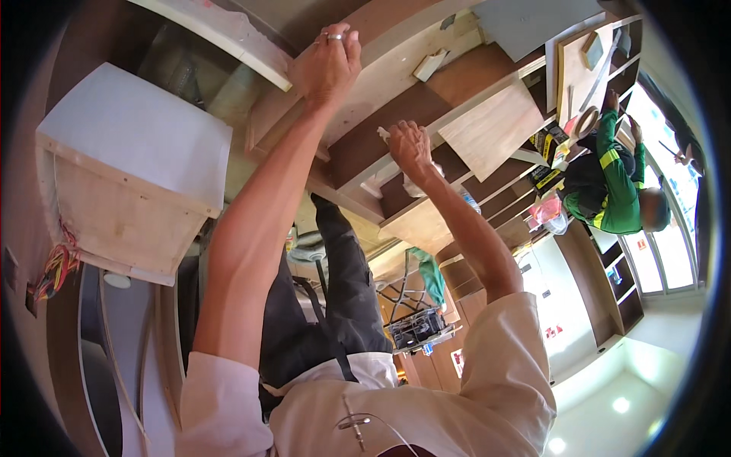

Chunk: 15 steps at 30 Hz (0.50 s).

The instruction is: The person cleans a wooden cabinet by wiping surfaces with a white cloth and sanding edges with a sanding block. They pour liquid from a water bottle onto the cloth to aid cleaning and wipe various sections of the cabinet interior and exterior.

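My left hand [331, 60], with a ring on one finger, has its fingers curled over the edge of a curved wooden panel [394, 28]. Beside its wrist ends a pale wooden board [251, 48]. Over the brown shelf compartments, my right hand [410, 147] is closed around a small white wad [383, 133], perhaps cloth or paper; most of it is hidden by the fingers. Close by this hand are a brown shelf panel [402, 117] and a light plywood sheet [492, 130]. A small wood offcut [430, 64] lies on the pale surface between the panels.
To the left stands a white-topped wooden box [137, 117], with bundled coloured wires [57, 265] beside it. A co-worker in green [614, 177] is at the far right, near a tape roll [587, 122]. A table saw [420, 330] stands low behind my right arm.
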{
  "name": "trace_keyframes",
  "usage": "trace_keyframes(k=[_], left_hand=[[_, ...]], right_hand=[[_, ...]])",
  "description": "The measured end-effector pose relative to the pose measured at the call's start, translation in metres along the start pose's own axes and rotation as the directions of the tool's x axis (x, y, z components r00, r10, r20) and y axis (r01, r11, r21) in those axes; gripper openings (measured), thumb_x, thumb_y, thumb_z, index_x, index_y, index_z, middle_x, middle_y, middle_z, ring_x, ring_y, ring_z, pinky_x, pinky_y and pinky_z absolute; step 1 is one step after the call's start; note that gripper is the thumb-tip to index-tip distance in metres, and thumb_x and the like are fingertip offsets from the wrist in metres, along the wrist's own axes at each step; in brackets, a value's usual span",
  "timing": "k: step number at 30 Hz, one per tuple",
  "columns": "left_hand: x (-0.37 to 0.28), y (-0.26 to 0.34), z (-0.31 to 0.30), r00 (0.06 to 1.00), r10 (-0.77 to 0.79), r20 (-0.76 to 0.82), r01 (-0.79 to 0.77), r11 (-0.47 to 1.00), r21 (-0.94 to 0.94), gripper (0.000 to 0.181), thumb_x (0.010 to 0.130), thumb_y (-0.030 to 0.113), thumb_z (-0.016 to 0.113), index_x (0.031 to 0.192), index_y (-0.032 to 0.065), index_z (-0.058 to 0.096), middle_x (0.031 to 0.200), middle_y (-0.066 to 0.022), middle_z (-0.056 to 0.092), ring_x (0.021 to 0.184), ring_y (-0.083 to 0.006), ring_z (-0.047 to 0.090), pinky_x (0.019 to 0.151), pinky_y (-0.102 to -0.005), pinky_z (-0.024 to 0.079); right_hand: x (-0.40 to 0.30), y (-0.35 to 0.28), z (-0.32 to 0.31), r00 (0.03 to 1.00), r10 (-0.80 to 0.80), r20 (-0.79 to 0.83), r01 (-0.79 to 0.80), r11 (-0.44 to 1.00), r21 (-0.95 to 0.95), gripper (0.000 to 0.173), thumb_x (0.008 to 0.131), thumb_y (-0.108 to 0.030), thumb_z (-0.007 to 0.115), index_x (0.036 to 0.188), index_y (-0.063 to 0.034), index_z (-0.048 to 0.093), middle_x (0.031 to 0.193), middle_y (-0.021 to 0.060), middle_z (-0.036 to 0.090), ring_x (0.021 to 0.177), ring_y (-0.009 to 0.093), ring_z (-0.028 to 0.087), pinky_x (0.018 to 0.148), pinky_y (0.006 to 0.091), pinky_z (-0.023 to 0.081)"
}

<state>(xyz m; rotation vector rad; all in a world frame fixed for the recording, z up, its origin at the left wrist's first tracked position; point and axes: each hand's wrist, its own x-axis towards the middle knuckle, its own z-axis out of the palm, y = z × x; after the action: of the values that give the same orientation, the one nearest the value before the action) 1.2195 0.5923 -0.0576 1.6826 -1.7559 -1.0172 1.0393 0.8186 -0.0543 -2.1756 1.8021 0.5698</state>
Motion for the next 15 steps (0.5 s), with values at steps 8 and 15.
trace_keyframes(k=[8,15], left_hand=[[-0.002,-0.008,0.002,0.998,0.057,-0.027,-0.056,0.996,0.067,0.027,0.100,0.031,0.053,0.113,0.0093,0.061,0.099,-0.0117,0.071,0.089,-0.0332,0.069,0.071,-0.0452,0.057],[-0.006,-0.001,0.000,0.998,0.051,-0.022,-0.051,0.998,0.026,0.026,0.098,0.030,0.056,0.109,0.0076,0.061,0.096,-0.0136,0.070,0.090,-0.0341,0.069,0.074,-0.0446,0.057]], right_hand=[[0.000,0.080,0.007,0.996,0.015,-0.088,-0.011,0.999,0.041,0.015,0.085,-0.016,0.062,0.097,-0.0073,0.063,0.098,0.0189,0.065,0.088,0.037,0.063,0.076,0.0489,0.053],[0.002,0.096,0.021,0.921,0.069,0.383,0.042,0.960,-0.275,0.017,0.087,-0.030,0.064,0.094,-0.0148,0.062,0.090,0.0091,0.060,0.083,0.030,0.059,0.071,0.0493,0.045]])
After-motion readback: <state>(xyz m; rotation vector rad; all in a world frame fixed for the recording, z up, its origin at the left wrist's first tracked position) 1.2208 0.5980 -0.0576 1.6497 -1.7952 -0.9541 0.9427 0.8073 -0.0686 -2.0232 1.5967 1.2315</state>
